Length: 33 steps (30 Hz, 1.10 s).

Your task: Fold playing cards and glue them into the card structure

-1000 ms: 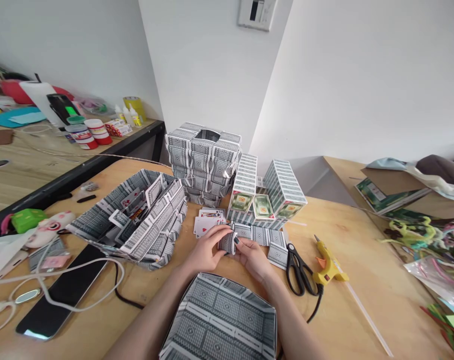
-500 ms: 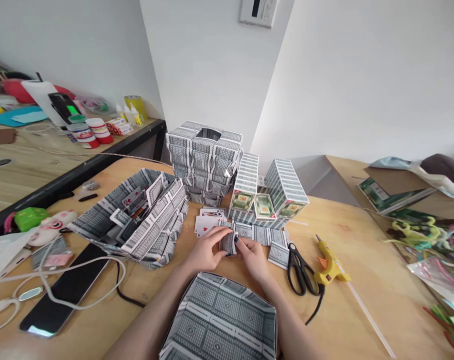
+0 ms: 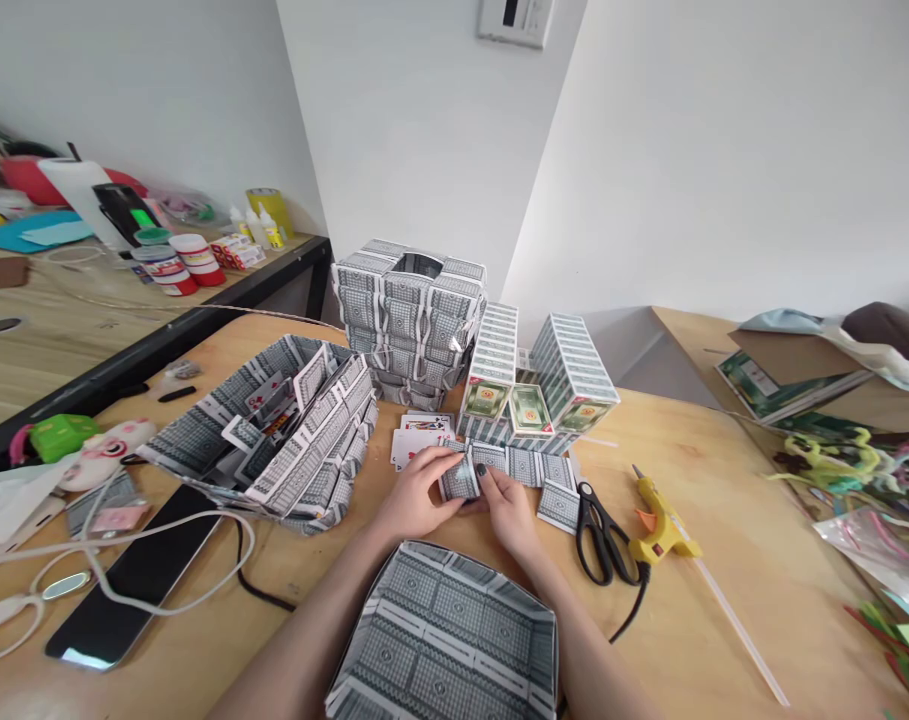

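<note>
A grey-patterned folded playing card (image 3: pixel 459 481) is pinched between my two hands, low over the table. My left hand (image 3: pixel 418 497) closes on its left side, thumb at the lower edge. Fingers of my right hand (image 3: pixel 506 510), with dark nails, press against the right edge. Behind them lie several grey card pieces (image 3: pixel 525 467) in a row, and face-up playing cards (image 3: pixel 415 447) to the left. Nearest to me is a shallow tray made of cards (image 3: pixel 454 655), between my forearms.
Black scissors (image 3: pixel 600 540) and a yellow glue gun (image 3: pixel 662 530) lie at the right. A card-built basket (image 3: pixel 326 470) holding cards is at the left, a large card-built box (image 3: pixel 405 315) behind. Stacked card packs (image 3: pixel 574 365) stand at the back. A phone (image 3: pixel 135 575) lies under white cables.
The card in my hands has turned flatter, its patterned face showing more. My right fingers have shifted slightly along its right edge. The view has moved a little.
</note>
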{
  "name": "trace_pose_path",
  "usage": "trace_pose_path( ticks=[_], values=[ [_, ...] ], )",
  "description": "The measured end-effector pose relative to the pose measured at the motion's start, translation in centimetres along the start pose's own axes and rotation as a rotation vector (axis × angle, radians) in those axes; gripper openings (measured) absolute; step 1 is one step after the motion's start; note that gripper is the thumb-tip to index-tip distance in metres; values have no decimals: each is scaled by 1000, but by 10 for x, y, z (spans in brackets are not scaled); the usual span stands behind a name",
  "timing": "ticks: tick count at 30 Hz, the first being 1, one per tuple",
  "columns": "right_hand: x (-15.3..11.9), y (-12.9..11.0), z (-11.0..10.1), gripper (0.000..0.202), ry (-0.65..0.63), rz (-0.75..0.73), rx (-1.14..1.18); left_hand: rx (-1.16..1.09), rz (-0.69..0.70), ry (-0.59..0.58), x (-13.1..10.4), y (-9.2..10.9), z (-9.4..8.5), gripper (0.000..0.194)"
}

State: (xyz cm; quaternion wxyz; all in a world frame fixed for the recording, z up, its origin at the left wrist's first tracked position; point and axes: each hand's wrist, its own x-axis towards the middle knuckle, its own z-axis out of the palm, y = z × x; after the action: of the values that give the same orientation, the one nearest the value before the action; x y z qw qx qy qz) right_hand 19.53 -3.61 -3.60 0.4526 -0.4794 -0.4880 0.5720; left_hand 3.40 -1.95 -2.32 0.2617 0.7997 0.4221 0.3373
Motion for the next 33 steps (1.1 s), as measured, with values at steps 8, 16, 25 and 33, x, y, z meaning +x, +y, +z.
trace_pose_path(
  ticks=[8, 16, 25, 33],
  values=[
    [-2, -5, 1, 38, -123, -35, 80, 53, -14, 31, -1, -5, 4, 48],
    [-1, -2, -1, 30, -115, 19, 68, -65, -110, 28, 1, -2, 3, 48],
    [-1, -1, -1, 30, -97, 70, 63, -199, -306, 16, 0, 0, 6, 25],
    [-2, 0, 2, 29, -81, 42, 52, -157, -353, 65, 0, -1, 7, 27]
  ],
)
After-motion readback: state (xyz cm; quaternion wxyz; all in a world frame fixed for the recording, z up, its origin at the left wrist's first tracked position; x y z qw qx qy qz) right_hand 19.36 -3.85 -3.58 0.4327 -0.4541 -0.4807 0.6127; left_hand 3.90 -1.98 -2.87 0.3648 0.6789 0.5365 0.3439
